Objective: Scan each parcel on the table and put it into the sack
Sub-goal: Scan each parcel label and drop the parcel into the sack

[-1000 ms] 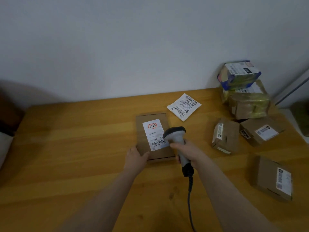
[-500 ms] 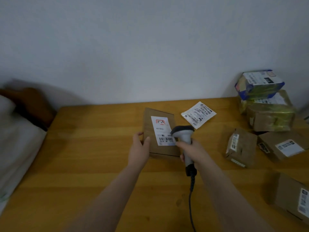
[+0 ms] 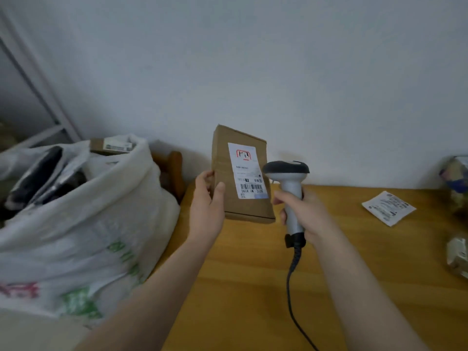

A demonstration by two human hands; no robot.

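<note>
parcel (image 3: 225,173) stands upright in your left hand (image 3: 207,206), thumb on its face, fingers curled behind, above the left edge of the table (image 3: 253,274); your right hand (image 3: 304,214) wraps the scanner (image 3: 288,173) beside it. carry it left over the sack (image 3: 101,211) mouth and release low. flat brown card, white barcode label (image 3: 247,171), seemingly undented.

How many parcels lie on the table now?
3: a white flat pouch at right, a blurred bluish parcel and a blurred taped parcel at the right edge. More may be hidden.
</note>
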